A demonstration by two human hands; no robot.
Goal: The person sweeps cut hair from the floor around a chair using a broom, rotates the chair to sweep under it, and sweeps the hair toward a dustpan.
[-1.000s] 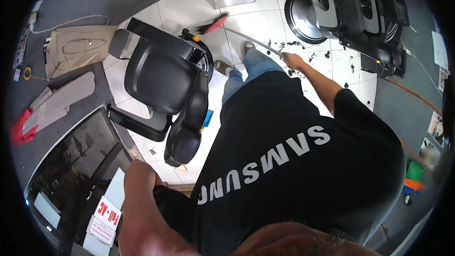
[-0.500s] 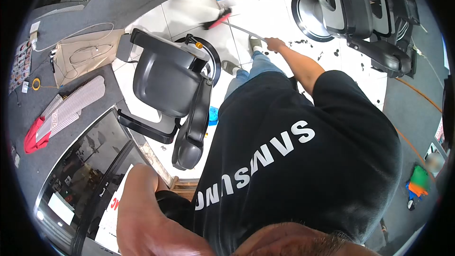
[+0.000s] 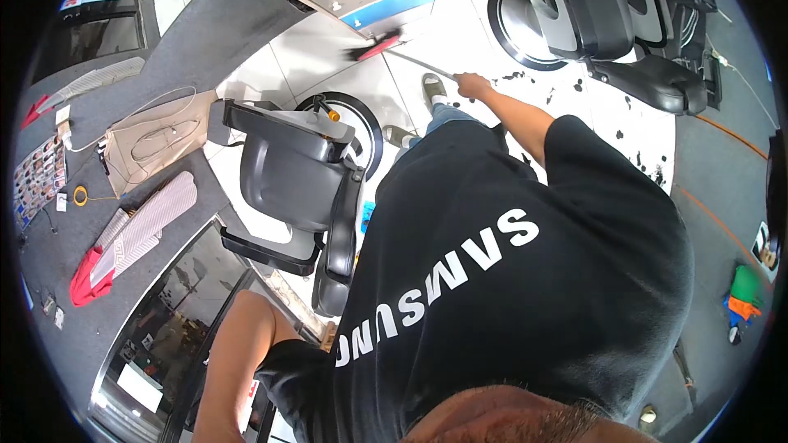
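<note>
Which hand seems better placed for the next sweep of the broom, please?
Probably the right hand: it grips the broom handle, while the left arm bends away with the left hand out of view.

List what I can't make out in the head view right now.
All in the head view:
- Left hand: out of frame; the bottom edge cuts off the left forearm.
- Broom bristles: blurred, likely by motion.
- Upper end of the broom handle: hidden by the right hand.
- Blue object: partly hidden by the black shirt.
- Photo sheet: its pictures are too small.
</note>
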